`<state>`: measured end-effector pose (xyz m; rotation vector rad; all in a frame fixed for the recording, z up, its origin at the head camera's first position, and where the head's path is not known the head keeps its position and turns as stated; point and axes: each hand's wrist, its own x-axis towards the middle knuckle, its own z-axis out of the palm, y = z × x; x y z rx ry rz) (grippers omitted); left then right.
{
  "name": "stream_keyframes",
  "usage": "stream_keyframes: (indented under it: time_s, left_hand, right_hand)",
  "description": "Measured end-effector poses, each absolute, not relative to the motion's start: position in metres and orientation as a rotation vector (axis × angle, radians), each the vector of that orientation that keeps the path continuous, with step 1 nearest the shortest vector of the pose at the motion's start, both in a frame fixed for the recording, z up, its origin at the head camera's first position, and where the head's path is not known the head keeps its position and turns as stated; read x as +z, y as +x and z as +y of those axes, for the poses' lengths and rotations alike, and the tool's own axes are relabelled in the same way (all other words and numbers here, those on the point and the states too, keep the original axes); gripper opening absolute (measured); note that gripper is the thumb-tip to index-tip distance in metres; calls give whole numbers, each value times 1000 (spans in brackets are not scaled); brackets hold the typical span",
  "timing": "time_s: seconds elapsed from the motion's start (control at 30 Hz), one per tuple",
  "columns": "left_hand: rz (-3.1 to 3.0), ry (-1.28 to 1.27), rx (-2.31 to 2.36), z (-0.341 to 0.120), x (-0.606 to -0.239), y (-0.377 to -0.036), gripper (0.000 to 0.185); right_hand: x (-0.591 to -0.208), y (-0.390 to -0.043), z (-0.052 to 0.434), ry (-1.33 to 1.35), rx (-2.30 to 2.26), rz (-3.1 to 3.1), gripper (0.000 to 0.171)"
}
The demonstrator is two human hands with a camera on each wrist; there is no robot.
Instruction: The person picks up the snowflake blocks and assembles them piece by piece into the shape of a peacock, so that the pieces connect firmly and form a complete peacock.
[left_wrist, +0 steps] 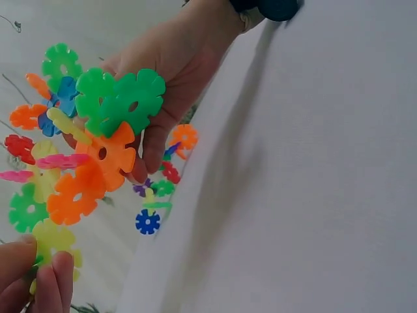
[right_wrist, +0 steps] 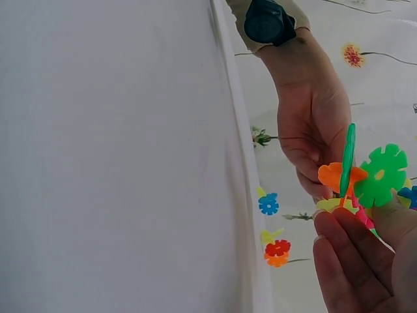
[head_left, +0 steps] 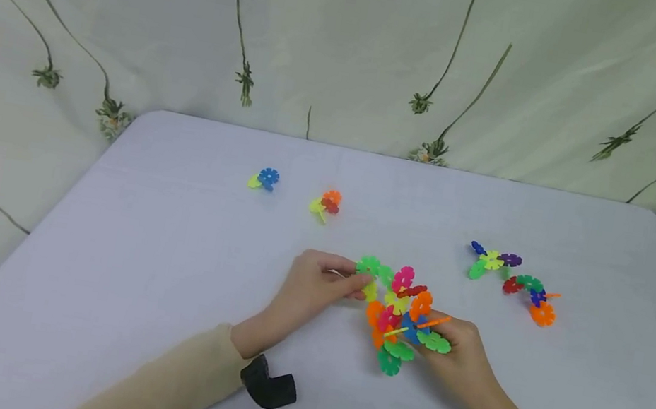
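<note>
Both hands hold one cluster of interlocked flower-shaped plastic discs [head_left: 395,303], in green, orange, pink, red, yellow and blue, raised over the middle of the table. My left hand [head_left: 311,288] pinches its left end, where thumb and fingers meet on a yellow disc [left_wrist: 55,242] by the green ones. On the opposite side my right hand [head_left: 464,358] grips the cluster near the blue and green discs. In the left wrist view, green discs [left_wrist: 133,104] and an orange disc [left_wrist: 104,155] cover part of the right fingers.
Farther back lie a small blue-and-yellow disc group [head_left: 268,178] and an orange, red and yellow one [head_left: 331,199]. To the right are two linked groups, one with purple and yellow discs [head_left: 492,260], one ending in orange [head_left: 542,313]. A flower-patterned cloth [head_left: 351,58] hangs behind the white table [head_left: 170,222].
</note>
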<state>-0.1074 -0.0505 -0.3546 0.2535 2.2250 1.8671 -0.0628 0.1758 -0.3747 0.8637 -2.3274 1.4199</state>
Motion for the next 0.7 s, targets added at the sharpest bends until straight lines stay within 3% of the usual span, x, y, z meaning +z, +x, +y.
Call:
stream_keyframes:
  time_s: [0.47,0.7]
  left_hand:
    - [2425,388,1747,-49,-354,-104,24]
    - [2305,386,1748,-50,-357,-104,26]
  right_hand:
    - [-373,-62,176,832,1451,-2351,27]
    - [-373,-61,173,820,1722,-2332,28]
